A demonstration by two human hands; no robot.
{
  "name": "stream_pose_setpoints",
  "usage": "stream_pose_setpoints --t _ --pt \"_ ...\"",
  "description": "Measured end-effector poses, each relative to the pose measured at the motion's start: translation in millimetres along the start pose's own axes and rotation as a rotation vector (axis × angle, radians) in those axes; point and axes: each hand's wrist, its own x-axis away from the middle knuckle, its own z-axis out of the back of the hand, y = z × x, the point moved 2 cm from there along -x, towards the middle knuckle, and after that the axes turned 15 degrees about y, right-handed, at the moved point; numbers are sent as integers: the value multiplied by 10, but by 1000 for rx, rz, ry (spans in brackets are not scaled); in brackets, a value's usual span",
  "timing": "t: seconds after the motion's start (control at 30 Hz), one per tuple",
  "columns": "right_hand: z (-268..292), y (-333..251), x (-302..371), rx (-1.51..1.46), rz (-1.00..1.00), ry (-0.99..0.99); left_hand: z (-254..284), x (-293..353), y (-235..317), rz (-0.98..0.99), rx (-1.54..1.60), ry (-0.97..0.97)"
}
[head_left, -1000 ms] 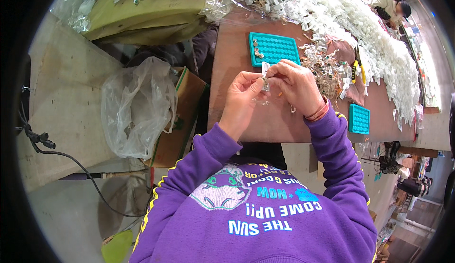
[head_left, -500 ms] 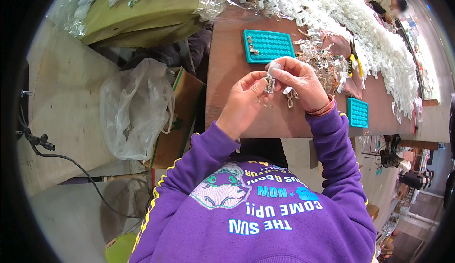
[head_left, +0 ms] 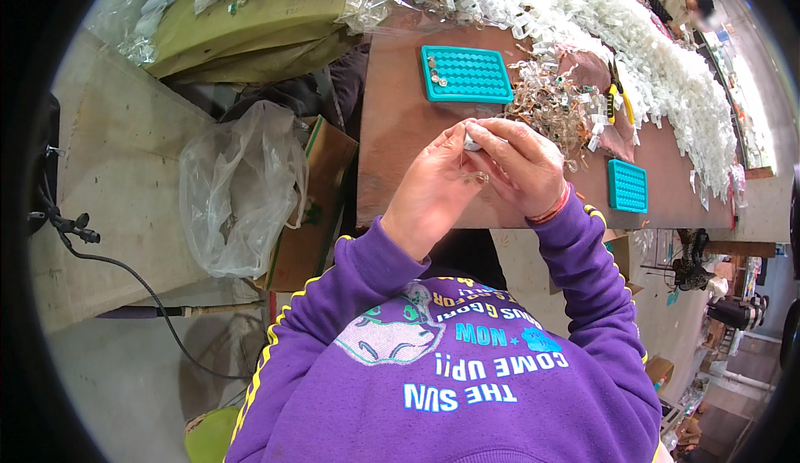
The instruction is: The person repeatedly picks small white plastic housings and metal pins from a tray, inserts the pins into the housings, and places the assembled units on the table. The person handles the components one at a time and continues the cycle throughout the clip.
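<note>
Over the brown table's front part, my left hand and my right hand meet at their fingertips. Between them they pinch a small white tag, mostly covered by the fingers. A thin, shiny loop of jewellery hangs below it against my left palm; its exact kind is too small to tell. Beyond my hands lies a teal tray with rows of small hollows and several round metallic pieces along its left side. Right of that tray is a tangled heap of tagged jewellery.
Yellow-handled pliers rest beside the heap, on a pinkish cloth. A second teal tray lies to the right. White tags pile along the far side, near another person. A clear plastic bag and a cardboard box stand left.
My hands have drawn closer together, and the right fingers now cover most of the tag. Its dark patterned part, visible before, is hidden. The whole view has shifted slightly.
</note>
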Motion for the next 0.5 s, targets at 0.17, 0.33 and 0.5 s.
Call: stream_pose_setpoints --t 0.17,0.33,0.5 --pt "50 13 63 9 37 -57 61 61 -78 66 5 112" --pt "-5 14 208 -31 -132 -16 141 85 -111 131 75 99" --pt "-188 -78 600 -296 -966 206 323 -6 63 -361 -263 270"
